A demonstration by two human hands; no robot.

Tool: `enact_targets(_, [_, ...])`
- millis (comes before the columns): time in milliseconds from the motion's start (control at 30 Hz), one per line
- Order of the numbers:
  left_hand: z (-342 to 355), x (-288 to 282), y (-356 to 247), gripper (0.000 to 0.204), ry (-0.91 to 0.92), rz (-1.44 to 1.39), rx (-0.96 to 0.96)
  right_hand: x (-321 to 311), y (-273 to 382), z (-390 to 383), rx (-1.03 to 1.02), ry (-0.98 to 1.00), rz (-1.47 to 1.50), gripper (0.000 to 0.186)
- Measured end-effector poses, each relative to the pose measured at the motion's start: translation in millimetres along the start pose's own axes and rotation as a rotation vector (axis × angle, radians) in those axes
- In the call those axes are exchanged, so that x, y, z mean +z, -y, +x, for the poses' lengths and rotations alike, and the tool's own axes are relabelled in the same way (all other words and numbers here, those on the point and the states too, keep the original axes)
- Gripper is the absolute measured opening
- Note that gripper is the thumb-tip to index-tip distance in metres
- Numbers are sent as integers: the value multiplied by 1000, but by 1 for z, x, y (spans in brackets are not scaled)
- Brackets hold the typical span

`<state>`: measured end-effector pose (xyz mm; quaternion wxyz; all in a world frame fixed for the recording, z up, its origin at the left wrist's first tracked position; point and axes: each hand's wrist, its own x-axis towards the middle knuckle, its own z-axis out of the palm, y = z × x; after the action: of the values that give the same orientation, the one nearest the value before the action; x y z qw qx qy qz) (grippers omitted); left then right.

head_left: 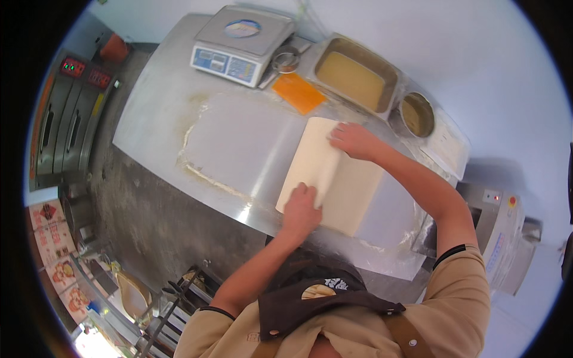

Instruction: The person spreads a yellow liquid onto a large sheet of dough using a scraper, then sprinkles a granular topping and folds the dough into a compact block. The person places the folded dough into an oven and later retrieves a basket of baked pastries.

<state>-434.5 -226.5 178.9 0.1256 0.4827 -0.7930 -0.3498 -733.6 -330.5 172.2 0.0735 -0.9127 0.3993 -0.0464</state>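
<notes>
Flour-dusted stainless-steel worktable (239,143) bearing a pale rectangular dough sheet (352,191) near its front edge. Left hand (301,209) and right hand (353,140) press flat on the sheet's folded flap. Behind: grey digital scale (242,43), orange plastic scraper (298,92), rectangular metal pan of batter (355,74); dark deck oven (65,113) at left.

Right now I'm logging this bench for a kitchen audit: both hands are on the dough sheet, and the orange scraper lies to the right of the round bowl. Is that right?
Not quite. In the head view both hands, left and right, are on the dough sheet, but the orange scraper lies to the left of the round bowl, near the scale.
</notes>
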Motion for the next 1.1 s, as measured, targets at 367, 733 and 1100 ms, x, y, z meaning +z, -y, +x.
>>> enact_targets(367, [-40, 170, -70, 40, 164, 156, 77, 95, 43, -212, 350, -261, -98, 20])
enact_targets(733, [-100, 220, -26, 80, 54, 148, 315, 107, 110, -202, 1006, -507, 392, 49])
enact_targets(1100, [-112, 266, -3, 75, -54, 368, 501, 112, 65, -191, 1274, -530, 504, 49])
